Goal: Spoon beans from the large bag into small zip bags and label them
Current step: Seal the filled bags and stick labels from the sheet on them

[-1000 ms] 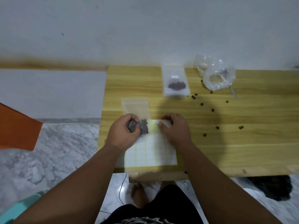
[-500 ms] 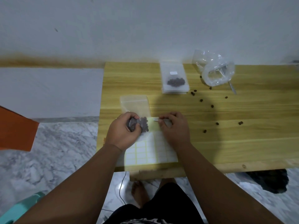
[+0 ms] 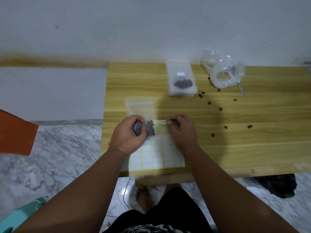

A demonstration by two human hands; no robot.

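My left hand (image 3: 128, 135) grips the bean-filled bottom of a small clear zip bag (image 3: 141, 108) that lies on the wooden table (image 3: 235, 145). My right hand (image 3: 182, 132) pinches a small white label (image 3: 163, 122) just right of the beans, above the sheet of white labels (image 3: 151, 157) at the table's front edge. A stack of small zip bags (image 3: 182, 81), the top one holding beans and bearing a label, lies at the back. The large clear bag (image 3: 224, 71) sits crumpled at the back right, a spoon handle (image 3: 241, 89) sticking out of it.
Several loose beans (image 3: 220, 108) are scattered over the table right of my hands. An orange object (image 3: 16, 132) stands at the left over the marble floor. A turquoise stool edge (image 3: 18, 216) shows at bottom left, a dark cloth (image 3: 279, 185) under the table's right side.
The camera view shifted slightly. My right hand has edged the pinched label a little toward the bag; my left hand keeps its hold on the bag.
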